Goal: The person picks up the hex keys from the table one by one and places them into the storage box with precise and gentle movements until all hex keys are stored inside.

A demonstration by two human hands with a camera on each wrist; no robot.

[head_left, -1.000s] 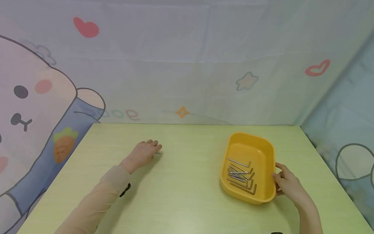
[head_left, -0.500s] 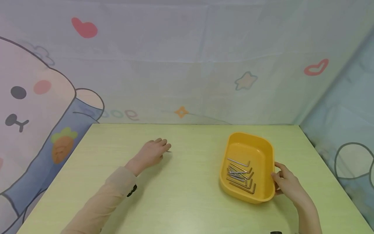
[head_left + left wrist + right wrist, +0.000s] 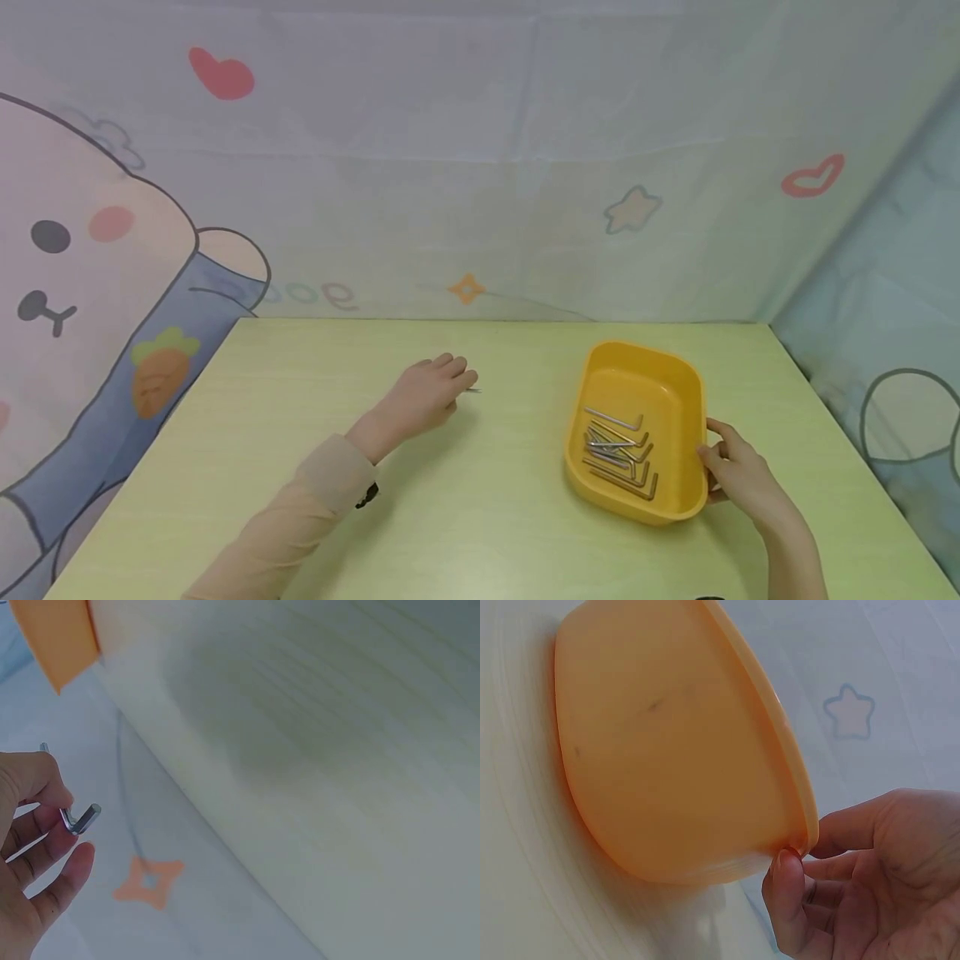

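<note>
Over the left-middle part of the table, my left hand (image 3: pixel 423 396) pinches a silver hex key (image 3: pixel 82 819) between thumb and fingers. The key's short bent end sticks out past the fingertips in the left wrist view, and the fingers cover part of its shaft. On the right stands a yellow plastic bin (image 3: pixel 678 450). Its right rim is pinched by my right hand (image 3: pixel 738 471), also seen close up in the right wrist view. Several L-shaped hex keys (image 3: pixel 622 485) lie in a loose pile inside, toward the bin's near left.
The pale wood-grain table (image 3: pixel 480 517) reaches back to a printed cloth backdrop (image 3: pixel 465 167) with a cartoon animal at left. More printed cloth (image 3: pixel 900 292) hangs along the right side. A dark object (image 3: pixel 709 597) just shows at the bottom edge.
My left hand has moved rightward across the table with the hex key, closer to the bin. The right hand and the bin have stayed in place.
</note>
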